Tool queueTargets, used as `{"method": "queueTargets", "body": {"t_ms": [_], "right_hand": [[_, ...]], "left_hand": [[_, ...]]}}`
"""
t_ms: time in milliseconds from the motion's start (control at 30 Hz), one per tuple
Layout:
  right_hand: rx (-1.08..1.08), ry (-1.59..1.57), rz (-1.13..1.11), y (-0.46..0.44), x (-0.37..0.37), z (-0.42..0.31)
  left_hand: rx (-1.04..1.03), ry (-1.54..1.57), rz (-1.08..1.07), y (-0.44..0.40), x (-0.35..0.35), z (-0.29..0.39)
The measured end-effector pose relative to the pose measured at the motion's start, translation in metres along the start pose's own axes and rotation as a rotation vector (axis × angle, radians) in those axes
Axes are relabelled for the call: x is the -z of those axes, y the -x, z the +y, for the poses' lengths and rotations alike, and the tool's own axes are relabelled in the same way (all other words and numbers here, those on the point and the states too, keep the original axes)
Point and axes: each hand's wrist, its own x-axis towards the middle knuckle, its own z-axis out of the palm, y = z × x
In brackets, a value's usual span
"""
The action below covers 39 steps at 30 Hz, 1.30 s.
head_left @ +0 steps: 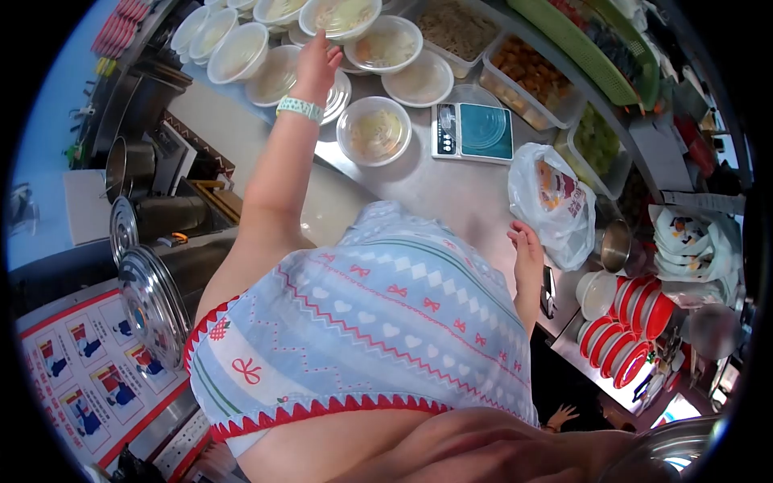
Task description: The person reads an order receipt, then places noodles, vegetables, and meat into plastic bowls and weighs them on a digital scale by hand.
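My left hand (316, 66), with a patterned band at the wrist, reaches over the stacked bowls at the top. Its fingers are apart near the lower edge of a lidded clear bowl (340, 14); whether they touch it I cannot tell. Beside it are more lidded bowls (385, 44) with pale food inside. One lidded bowl (374, 131) stands apart from the stacks, left of a digital scale (485, 133). My right hand (525, 241) is held over the counter's right part, fingers loosely apart and holding nothing, close to a white plastic bag (553, 205).
Food tubs (531, 76) line the counter's back right, below a green basket (584, 52). Red and white stacked items (624, 334) and a metal bowl (613, 245) lie at right. Pots and metal lids (153, 310) stand at left. Another person's hand (562, 416) shows below right.
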Motion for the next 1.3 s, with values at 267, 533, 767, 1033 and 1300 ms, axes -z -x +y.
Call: {"method": "queueTargets", "body": {"t_ms": [267, 533, 767, 1033, 1300], "right_hand": [[0.009, 0.031, 0.102, 0.022, -0.004, 0.007], [-0.105, -0.398, 0.126, 0.009, -0.020, -0.014], [0.104, 0.189, 0.183, -0.039, -0.017, 0.046], [0.376, 0.618, 0.531, -0.027, -0.003, 0.039], [-0.019, -0.637, 0.125, 0.004, 0.075, -0.043]], "left_hand": [[-0.364, -0.050, -0.080, 0.001, 0.006, -0.028], [0.213, -0.386, -0.579, 0.147, -0.002, -0.059], [0.552, -0.787, -1.097, 0.195, -0.002, -0.218], [0.548, -0.530, -0.922, 0.240, -0.021, -0.249], [0.699, -0.699, -0.844, 0.254, -0.027, -0.238]]}}
